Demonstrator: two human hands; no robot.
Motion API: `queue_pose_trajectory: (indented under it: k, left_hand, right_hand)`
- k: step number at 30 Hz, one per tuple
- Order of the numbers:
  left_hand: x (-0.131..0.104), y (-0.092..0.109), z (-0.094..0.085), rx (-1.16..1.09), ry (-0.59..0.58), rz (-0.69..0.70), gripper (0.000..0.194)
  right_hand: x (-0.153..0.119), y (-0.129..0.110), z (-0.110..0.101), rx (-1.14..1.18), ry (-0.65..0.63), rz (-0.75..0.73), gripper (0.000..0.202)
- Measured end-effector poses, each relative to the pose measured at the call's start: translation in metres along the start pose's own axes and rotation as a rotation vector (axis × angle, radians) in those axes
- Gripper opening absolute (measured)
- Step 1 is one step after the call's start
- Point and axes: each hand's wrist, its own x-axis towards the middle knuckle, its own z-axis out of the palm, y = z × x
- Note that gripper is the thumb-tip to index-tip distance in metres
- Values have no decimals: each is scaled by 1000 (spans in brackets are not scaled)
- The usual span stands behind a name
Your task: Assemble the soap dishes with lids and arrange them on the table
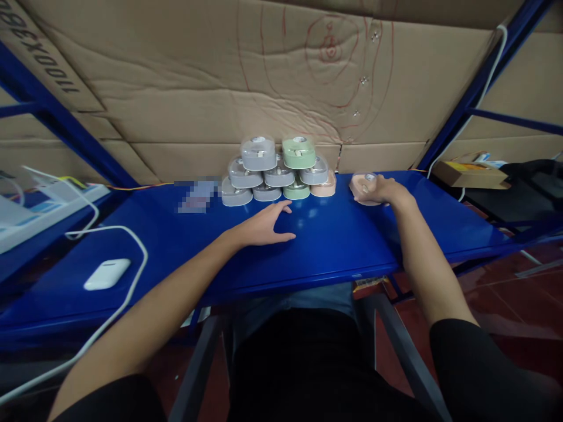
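Observation:
Small rounded cases with clear lids stand stacked in three tiers on the blue table (pixel 334 240). Two are on top, a grey case (pixel 258 157) and a green case (pixel 299 156), with several more below in grey, green and peach. At the right end of the bottom row is a peach case (pixel 323 187). Apart from the stack, to its right, another peach case (pixel 361 189) is on the table, with my right hand (pixel 387 192) closed on its right side; some fingers are hidden. My left hand (pixel 264 225) is just in front of the stack, thumb and fingers apart, holding nothing.
A white earbud case (pixel 108 274) lies at the left beside a white cable (pixel 139 243). A blurred-out flat item (pixel 196 196) is left of the stack. Cardboard (pixel 185 88) backs the table between blue posts. An open carton (pixel 470 174) sits beyond the right side.

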Motion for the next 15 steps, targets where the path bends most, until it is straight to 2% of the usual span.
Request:
queue_pose_trajectory:
  k: [3, 7, 11, 15]
  left_hand:
    - [-1, 2, -2, 13, -12, 4, 105]
    - [0, 3, -3, 20, -21, 4, 105]
    - [0, 4, -3, 31, -36, -3, 107]
    - [-1, 5, -4, 33, -34, 0, 106]
  right_hand:
    - [6, -15, 11, 33, 3, 28, 122]
    - [15, -26, 26, 85, 78, -73, 107]
    - [23, -29, 38, 99, 89, -231, 109]
    - [27, -26, 42, 120, 99, -261, 113]
